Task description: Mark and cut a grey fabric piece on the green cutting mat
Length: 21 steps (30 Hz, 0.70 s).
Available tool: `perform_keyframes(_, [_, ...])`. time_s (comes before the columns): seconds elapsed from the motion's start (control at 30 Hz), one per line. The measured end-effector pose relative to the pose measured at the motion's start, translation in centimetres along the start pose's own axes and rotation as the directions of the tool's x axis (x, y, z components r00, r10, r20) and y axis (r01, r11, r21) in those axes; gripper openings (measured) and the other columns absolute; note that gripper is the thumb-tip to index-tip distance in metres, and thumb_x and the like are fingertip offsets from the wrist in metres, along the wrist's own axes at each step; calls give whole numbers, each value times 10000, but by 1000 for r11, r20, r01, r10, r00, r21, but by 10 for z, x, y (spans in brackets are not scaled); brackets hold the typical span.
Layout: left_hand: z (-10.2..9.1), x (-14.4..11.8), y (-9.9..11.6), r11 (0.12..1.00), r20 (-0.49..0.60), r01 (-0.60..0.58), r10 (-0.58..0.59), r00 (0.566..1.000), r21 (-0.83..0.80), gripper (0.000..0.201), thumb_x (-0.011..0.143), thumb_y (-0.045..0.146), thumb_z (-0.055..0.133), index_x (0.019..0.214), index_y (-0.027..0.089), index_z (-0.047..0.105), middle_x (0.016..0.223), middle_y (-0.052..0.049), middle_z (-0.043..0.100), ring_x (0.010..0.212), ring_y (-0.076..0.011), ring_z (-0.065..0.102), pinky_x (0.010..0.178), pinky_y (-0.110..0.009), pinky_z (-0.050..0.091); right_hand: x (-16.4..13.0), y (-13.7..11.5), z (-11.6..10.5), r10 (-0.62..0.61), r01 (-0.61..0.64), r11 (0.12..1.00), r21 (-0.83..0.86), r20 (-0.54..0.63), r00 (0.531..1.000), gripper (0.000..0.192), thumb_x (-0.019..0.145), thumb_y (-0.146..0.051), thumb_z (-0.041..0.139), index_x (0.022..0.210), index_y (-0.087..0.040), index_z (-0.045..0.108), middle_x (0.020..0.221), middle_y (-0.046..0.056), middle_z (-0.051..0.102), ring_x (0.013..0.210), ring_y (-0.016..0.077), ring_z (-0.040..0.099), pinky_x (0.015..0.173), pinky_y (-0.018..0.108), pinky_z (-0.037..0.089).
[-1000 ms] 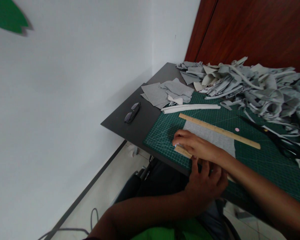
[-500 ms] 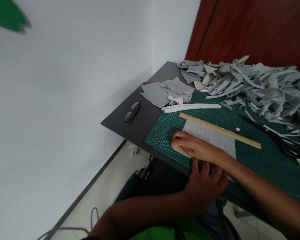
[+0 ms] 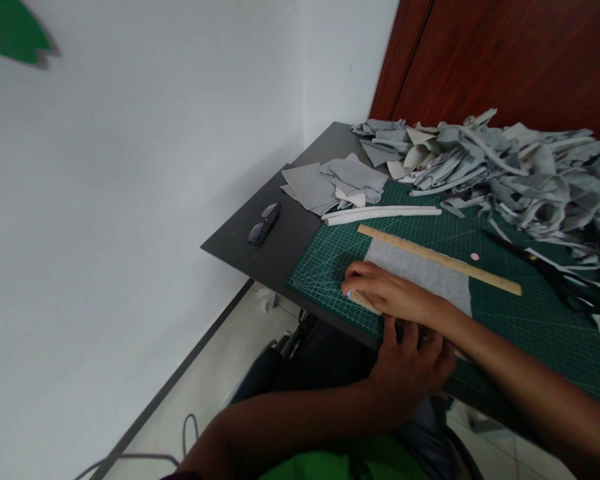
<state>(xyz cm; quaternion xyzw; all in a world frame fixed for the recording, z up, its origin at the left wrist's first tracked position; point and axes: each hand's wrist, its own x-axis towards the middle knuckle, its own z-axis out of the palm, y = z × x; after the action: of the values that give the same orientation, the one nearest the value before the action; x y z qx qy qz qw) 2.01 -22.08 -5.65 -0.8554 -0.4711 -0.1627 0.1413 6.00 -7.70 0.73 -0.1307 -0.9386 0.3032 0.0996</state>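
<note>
My right hand [image 3: 383, 290] reaches in from the right over the cutting mat, fingers closed on a small pale blue piece [image 3: 349, 293], too small to name surely. It is at the left end of a wooden ruler [image 3: 364, 302], mostly hidden under my hands. Below the right wrist, my left hand [image 3: 415, 363] spreads its fingertips at the mat's near edge, over the ruler. A grey fabric piece [image 3: 415, 270] lies flat beneath the right forearm. Along its far edge lies a second wooden ruler [image 3: 440, 259].
Black scissors [image 3: 555, 277] and a pink disc [image 3: 475, 257] lie on the green mat [image 3: 310, 267]. Beyond are a heap of grey fabric scraps [image 3: 520, 167], white strips [image 3: 383, 214] and stacked grey pieces [image 3: 313, 185]. Glasses [image 3: 265, 223] rest on the dark table [image 3: 240, 243] by the wall.
My right hand and the pale blue piece have barely shifted. My left hand stays in the same place, and the rulers and fabric look unmoved.
</note>
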Motion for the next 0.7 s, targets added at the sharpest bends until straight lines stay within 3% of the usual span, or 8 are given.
perform_keyframes(0.13, [-2,0,-1,1000,-38,12,-12,999,-22,395,1059,323,488,1432,253,597,1435,-112,597,1211,-354,601,1054,-633,447,-1,1,1,-14,14,1000,6,7,1000,263,1014,-80,519,1128,-234,698,1132,78,583,1040,214,596,923,342,496])
perform_keyframes(0.33, [-8,1,-5,1000,7,-7,7,1000,-23,476,1065,447,467,1471,217,562,1489,-134,555,1253,-383,579,1055,-647,471,0,-1,-3,-6,6,1000,8,-72,997,419,930,50,459,1112,-239,701,1080,64,612,1008,210,607,907,350,505])
perform_keyframes(0.5, [-9,-2,-5,996,73,-6,12,997,-86,496,1058,473,487,1473,209,550,1504,-129,548,1268,-363,579,1042,-627,514,4,-18,-3,-14,27,997,69,-170,985,295,1045,-123,506,1273,-246,646,1081,70,659,1019,215,635,938,380,527])
perform_keyframes(0.6, [1,-4,-1,990,84,11,1,996,-143,420,1057,395,511,1439,233,578,1392,-99,640,1207,-309,631,976,-531,588,4,-40,-4,-14,42,992,118,-230,973,252,1073,-146,478,1220,-235,662,1066,69,646,1011,201,635,928,363,535])
perform_keyframes(0.67, [12,1,3,984,79,37,-23,997,-172,379,1046,331,528,1405,246,610,1232,-71,713,1091,-251,687,862,-402,637,0,-56,-4,-27,73,985,158,-277,961,242,1074,-139,469,1134,-234,684,1074,66,624,1026,194,625,919,347,536])
perform_keyframes(0.7, [16,6,5,979,78,112,-100,992,-170,353,1038,301,531,1372,261,637,1163,-55,729,1034,-228,703,841,-372,643,-4,-64,-4,-21,76,982,174,-298,954,241,1069,-135,476,1122,-239,688,1102,67,613,1056,196,618,930,347,534])
